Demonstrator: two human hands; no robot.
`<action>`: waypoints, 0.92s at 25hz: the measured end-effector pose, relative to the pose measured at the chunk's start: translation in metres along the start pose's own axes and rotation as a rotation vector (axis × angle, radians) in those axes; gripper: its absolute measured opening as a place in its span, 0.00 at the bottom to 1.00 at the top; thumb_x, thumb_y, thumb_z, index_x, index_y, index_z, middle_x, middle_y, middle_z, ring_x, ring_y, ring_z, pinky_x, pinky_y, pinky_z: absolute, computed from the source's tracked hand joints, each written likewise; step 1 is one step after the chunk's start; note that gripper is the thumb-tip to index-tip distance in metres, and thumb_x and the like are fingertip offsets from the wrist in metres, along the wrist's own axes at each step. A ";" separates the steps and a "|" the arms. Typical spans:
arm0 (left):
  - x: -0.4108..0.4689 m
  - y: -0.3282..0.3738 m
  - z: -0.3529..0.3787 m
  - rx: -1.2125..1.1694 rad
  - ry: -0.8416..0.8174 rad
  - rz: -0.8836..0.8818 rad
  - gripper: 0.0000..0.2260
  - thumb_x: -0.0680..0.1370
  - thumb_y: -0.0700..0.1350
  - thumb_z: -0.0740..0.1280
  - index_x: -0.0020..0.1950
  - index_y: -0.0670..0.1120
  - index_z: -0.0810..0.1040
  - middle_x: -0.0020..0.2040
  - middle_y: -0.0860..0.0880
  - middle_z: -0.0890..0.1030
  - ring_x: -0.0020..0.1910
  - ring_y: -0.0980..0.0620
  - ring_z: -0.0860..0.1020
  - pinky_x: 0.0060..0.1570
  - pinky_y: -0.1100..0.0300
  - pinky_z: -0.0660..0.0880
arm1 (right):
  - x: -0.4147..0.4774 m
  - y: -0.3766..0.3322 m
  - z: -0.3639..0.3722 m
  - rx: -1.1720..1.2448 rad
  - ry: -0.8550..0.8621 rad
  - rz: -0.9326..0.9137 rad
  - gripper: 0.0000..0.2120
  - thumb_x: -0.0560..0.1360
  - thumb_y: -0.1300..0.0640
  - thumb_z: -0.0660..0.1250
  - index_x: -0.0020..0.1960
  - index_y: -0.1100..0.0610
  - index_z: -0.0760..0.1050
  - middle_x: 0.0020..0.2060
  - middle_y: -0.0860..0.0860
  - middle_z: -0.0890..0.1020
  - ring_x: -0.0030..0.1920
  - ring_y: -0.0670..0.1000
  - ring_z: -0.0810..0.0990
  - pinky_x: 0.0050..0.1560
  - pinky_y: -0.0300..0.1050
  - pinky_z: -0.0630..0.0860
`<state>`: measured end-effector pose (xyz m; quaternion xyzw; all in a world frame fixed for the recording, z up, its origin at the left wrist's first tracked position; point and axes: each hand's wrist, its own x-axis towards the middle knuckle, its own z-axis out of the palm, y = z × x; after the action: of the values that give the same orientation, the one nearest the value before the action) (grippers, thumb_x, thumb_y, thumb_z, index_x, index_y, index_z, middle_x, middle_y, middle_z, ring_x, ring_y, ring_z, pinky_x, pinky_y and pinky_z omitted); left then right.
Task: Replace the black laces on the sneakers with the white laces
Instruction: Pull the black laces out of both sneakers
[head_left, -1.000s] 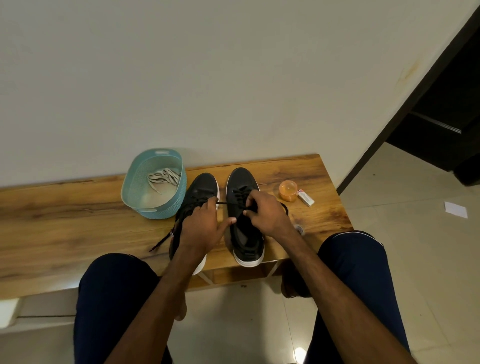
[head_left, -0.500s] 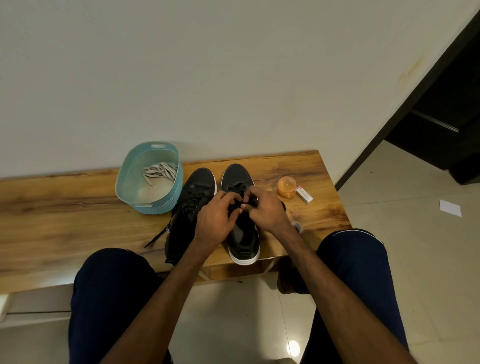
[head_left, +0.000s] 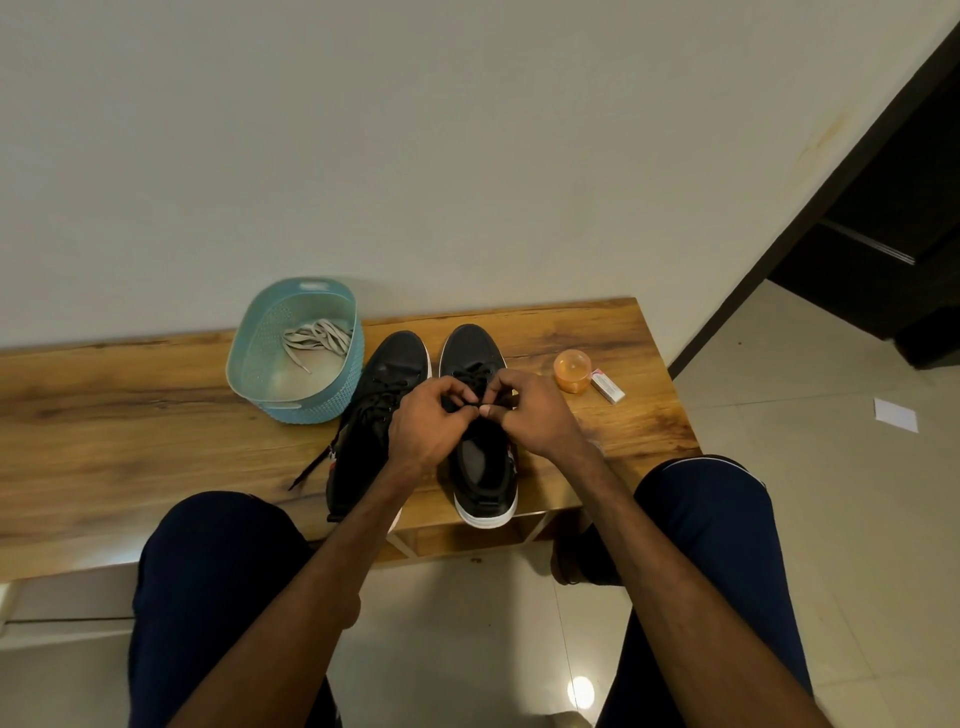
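Observation:
Two black sneakers with white soles stand side by side on a wooden bench (head_left: 130, 415), toes toward the wall. My left hand (head_left: 428, 423) and my right hand (head_left: 530, 410) meet over the lacing of the right sneaker (head_left: 475, 358), fingers curled, pinching its black lace. The left sneaker (head_left: 384, 384) keeps its black lace, one end trailing (head_left: 311, 467) onto the bench. White laces (head_left: 317, 338) lie bundled in a teal basket (head_left: 270, 400) left of the shoes.
An orange round container (head_left: 570, 371) and a small white box (head_left: 608, 387) sit right of the shoes. The wall is close behind the bench. My knees are below its front edge. A tiled floor and dark doorway lie to the right.
My left hand moved right from the left sneaker to join my right hand over the right sneaker; the stretched lace between them is gathered in.

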<state>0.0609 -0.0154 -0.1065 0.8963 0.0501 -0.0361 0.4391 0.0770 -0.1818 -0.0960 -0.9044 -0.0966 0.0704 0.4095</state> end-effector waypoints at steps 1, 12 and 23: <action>0.000 0.001 -0.001 -0.005 -0.002 -0.012 0.05 0.72 0.52 0.74 0.43 0.59 0.79 0.42 0.60 0.82 0.33 0.58 0.78 0.39 0.53 0.80 | 0.000 0.000 0.000 -0.006 -0.002 -0.001 0.05 0.71 0.56 0.75 0.44 0.52 0.79 0.40 0.45 0.82 0.44 0.47 0.80 0.49 0.54 0.80; 0.000 -0.003 -0.007 0.040 0.067 0.045 0.04 0.78 0.48 0.67 0.50 0.56 0.81 0.42 0.56 0.83 0.32 0.59 0.78 0.32 0.59 0.74 | -0.001 0.001 0.001 0.014 0.020 0.028 0.05 0.73 0.60 0.73 0.44 0.52 0.78 0.41 0.47 0.82 0.44 0.48 0.80 0.49 0.54 0.80; -0.001 0.009 -0.009 0.384 0.091 0.294 0.05 0.78 0.50 0.68 0.52 0.53 0.82 0.52 0.57 0.80 0.48 0.56 0.79 0.42 0.58 0.75 | -0.002 -0.005 -0.001 -0.092 0.054 0.028 0.05 0.73 0.55 0.72 0.44 0.48 0.77 0.40 0.45 0.82 0.43 0.48 0.79 0.43 0.52 0.80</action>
<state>0.0611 -0.0138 -0.0942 0.9617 -0.0688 0.0598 0.2584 0.0744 -0.1797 -0.0918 -0.9252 -0.0760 0.0473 0.3688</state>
